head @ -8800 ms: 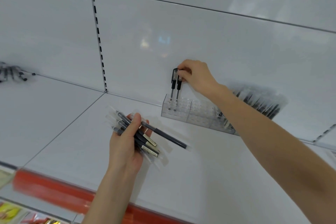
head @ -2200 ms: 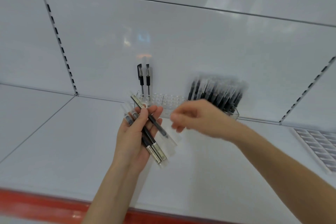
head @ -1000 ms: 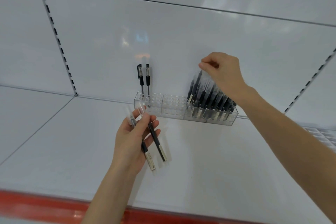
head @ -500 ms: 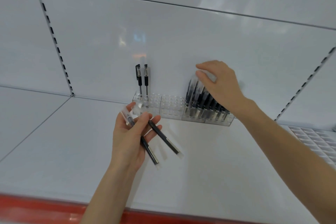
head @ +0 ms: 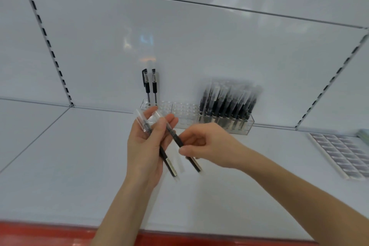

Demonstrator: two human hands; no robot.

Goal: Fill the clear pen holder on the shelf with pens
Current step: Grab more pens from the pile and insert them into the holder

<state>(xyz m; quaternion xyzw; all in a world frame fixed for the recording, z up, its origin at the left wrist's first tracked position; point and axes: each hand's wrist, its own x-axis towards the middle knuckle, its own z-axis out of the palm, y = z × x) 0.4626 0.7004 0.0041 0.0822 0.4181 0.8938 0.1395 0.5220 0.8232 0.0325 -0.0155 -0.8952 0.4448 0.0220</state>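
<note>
Right hand [head: 207, 146] pinching black pen [head: 173, 135], holder [head: 184, 114] part-filled

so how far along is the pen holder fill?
Done: the right section of the clear pen holder is packed with wrapped pens, and two black capped pens stand at its left end. In hand: the left hand grips two sleeved pens; the right hand pinches the right pen of that pair. Left: the middle holes look empty, so likely more than these two are needed.
</note>
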